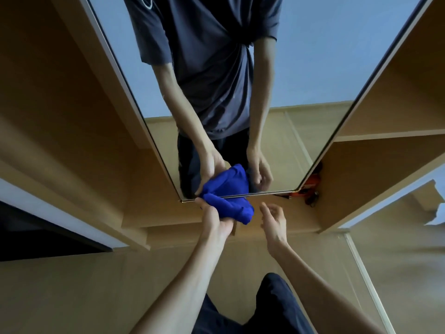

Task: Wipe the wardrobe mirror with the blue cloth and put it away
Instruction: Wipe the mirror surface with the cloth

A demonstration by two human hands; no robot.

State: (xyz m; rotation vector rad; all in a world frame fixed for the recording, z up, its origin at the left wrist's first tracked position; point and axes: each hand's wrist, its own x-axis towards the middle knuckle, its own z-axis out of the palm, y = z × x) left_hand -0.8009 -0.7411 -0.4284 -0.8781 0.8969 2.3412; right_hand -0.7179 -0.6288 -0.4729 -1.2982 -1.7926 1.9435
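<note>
Left hand: the left hand [215, 221] reaches forward to the bottom edge of the mirror, its fingers [201, 204] closed around a bunched blue cloth [228, 208].
Right hand: the right hand [274, 220] hovers just beside the cloth on its right, palm turned inward, fingers spread and loosely curled, gripping nothing and not touching the cloth.
Blue cloth: crumpled into a wad, pressed at the lower edge of the mirror near its left corner; its upper part meets its own reflection in the glass.
Mirror: the wardrobe mirror [301, 75] is a tall panel with a thin metal frame, set between light wooden wardrobe panels [72, 116]; it reflects the person's dark T-shirt, both forearms and the cloth.
Shelves: open wooden shelves [385, 131] stand to the right of the mirror; an orange and black object [310, 189] lies low in that compartment, too unclear to identify.
Floor: pale wooden floor [96, 297] lies below, with the person's dark trouser leg [272, 307] at the bottom of the view.
</note>
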